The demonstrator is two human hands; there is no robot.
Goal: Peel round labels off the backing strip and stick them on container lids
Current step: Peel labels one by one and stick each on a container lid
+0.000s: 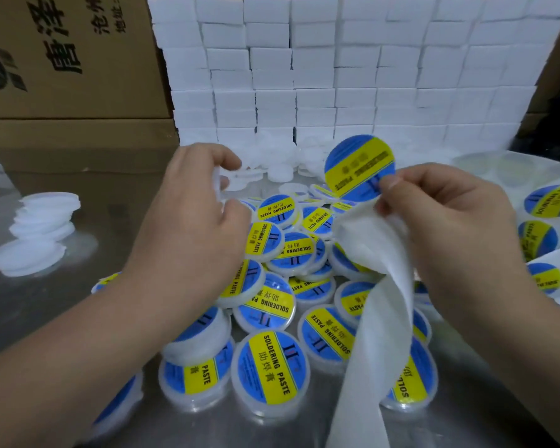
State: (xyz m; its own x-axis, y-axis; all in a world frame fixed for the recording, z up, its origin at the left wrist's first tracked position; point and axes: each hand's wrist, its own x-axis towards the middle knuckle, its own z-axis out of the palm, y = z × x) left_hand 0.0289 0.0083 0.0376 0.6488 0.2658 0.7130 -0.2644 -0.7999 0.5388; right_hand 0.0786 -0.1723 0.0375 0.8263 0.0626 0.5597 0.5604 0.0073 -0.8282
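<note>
Blue label (359,166), pinched with strip (379,286) by the right hand (446,215), is held right of the lid (218,182) gripped by the left hand (191,218).

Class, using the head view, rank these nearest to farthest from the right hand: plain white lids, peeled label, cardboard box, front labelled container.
1. peeled label: pinched by the right hand itself, above centre.
2. front labelled container: low centre, left of the hand and nearer the camera.
3. plain white lids: stacked at the table's far left.
4. cardboard box: far left, behind those lids.
</note>
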